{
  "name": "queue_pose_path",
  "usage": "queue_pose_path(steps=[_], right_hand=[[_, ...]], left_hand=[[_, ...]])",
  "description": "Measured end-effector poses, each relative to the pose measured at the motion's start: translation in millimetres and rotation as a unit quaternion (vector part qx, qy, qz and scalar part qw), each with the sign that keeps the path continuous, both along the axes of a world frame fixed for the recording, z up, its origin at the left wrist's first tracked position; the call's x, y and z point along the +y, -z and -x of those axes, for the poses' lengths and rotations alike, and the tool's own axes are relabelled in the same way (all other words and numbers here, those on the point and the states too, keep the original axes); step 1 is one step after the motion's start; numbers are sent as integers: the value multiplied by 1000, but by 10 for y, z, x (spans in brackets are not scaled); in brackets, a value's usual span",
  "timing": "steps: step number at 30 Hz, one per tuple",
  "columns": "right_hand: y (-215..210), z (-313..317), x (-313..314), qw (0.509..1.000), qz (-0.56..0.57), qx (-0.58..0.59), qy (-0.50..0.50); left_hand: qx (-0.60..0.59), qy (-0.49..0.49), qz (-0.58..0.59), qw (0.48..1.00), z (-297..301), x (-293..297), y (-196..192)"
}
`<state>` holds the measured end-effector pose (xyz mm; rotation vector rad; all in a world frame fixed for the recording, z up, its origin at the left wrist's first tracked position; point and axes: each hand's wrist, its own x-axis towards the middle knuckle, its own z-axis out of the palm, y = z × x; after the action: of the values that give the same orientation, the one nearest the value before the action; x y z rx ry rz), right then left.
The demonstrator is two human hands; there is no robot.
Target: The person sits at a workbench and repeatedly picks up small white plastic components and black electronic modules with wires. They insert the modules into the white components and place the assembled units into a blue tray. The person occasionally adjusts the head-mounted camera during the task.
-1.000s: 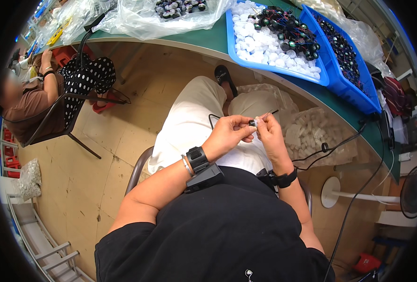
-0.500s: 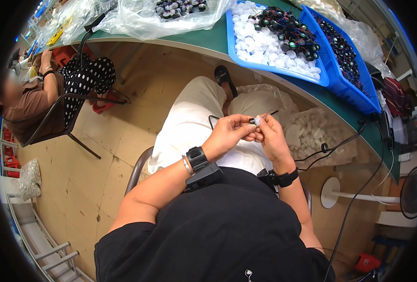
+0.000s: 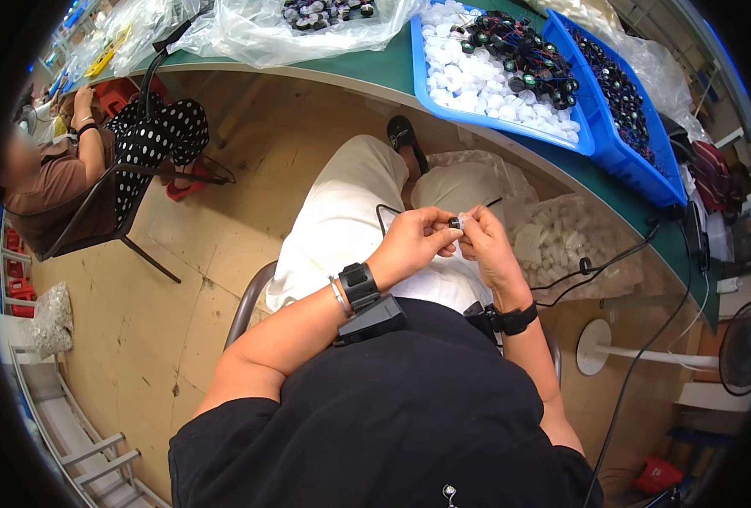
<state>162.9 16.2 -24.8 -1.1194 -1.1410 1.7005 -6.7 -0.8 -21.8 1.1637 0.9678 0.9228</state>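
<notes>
Above my lap, my left hand (image 3: 411,244) pinches a small black round component (image 3: 454,223) between thumb and fingertips. Opposite it, the fingers of my right hand (image 3: 491,247) are closed around a small white cap (image 3: 463,220), partly hidden by the fingertips. Both pieces meet or nearly meet between the two hands; whether they are joined I cannot tell. On the table ahead, a blue tray (image 3: 504,129) holds loose white caps (image 3: 464,80) and a heap of black round components with thin wires (image 3: 519,51).
A second blue tray (image 3: 646,182) of wired black parts stands to the right. Clear plastic sheeting (image 3: 257,38) lies on the green table (image 3: 384,72). Bags of white pieces (image 3: 570,241) sit below it. Black cables (image 3: 646,339) hang beside a fan (image 3: 744,347). A seated person (image 3: 71,178) is at left.
My hands stay over my lap. The fingertips have drawn closer around the black component and white cap, so less of the cap shows.
</notes>
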Motion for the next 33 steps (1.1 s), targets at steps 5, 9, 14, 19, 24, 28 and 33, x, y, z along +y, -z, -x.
queue_pose_path(steps=[5,9,14,19,24,28,33], right_hand=[[-36,26,1,1000,8,9,21],[-27,59,4,995,-20,55,76],[-65,41,8,995,-63,35,71],[26,91,-15,960,-252,-123,26],[-219,119,-87,871,-375,-314,44],[-229,56,-53,714,-557,-422,31],[-250,63,-69,715,-564,-413,28]], left_hand=[[-40,-8,22,999,-10,16,9],[-161,-8,114,980,-15,56,2],[-298,15,202,933,51,101,100],[-332,27,281,900,33,89,42],[-359,50,316,877,23,80,18],[-362,79,338,865,28,86,52],[-373,76,333,862,23,80,75]])
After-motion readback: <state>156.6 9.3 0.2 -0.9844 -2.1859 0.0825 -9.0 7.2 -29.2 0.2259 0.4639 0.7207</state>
